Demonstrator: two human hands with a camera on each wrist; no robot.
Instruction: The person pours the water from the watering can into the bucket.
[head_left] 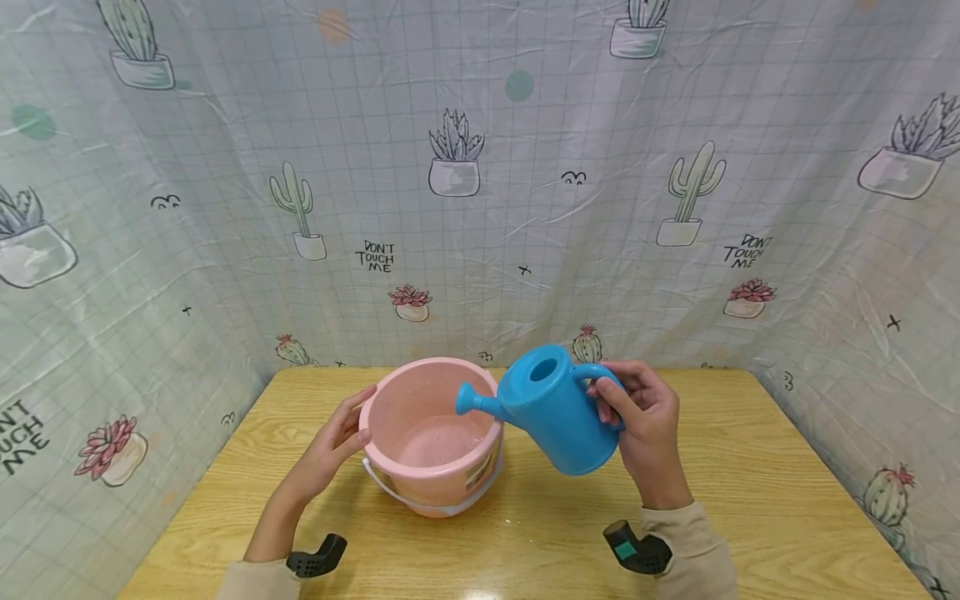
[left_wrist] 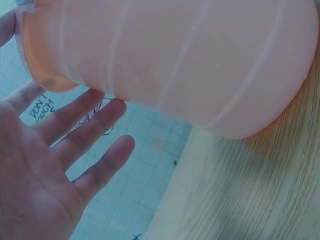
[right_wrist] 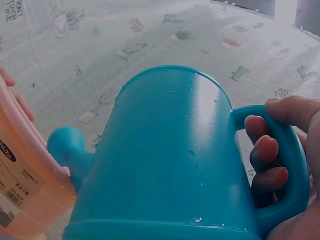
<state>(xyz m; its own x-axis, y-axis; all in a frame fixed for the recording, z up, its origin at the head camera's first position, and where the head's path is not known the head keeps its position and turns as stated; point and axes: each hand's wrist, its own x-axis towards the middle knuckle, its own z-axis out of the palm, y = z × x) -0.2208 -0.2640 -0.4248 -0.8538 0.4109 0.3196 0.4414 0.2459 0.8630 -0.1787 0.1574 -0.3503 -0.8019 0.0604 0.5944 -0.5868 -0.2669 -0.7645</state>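
Note:
A pink bucket [head_left: 438, 467] stands upright on the table, with water drops showing inside. At its left side my left hand [head_left: 337, 433] touches the rim, the thumb nearer me and a finger farther back. In the left wrist view the fingers of the left hand [left_wrist: 65, 130] are spread and nearly straight against the bucket's outer wall [left_wrist: 150, 60]. My right hand [head_left: 645, 417] grips the handle of a blue watering can [head_left: 558, 417], held up and tilted toward the bucket. Its spout reaches over the bucket's right rim. Drops cling to the can's side [right_wrist: 170, 150] in the right wrist view.
The wooden table [head_left: 750, 500] runs back to a cactus-print cloth [head_left: 517, 208], which also hangs along both sides. A white bail handle [head_left: 450, 508] hangs down the bucket's front. A few small wet spots show on the wood just right of the bucket.

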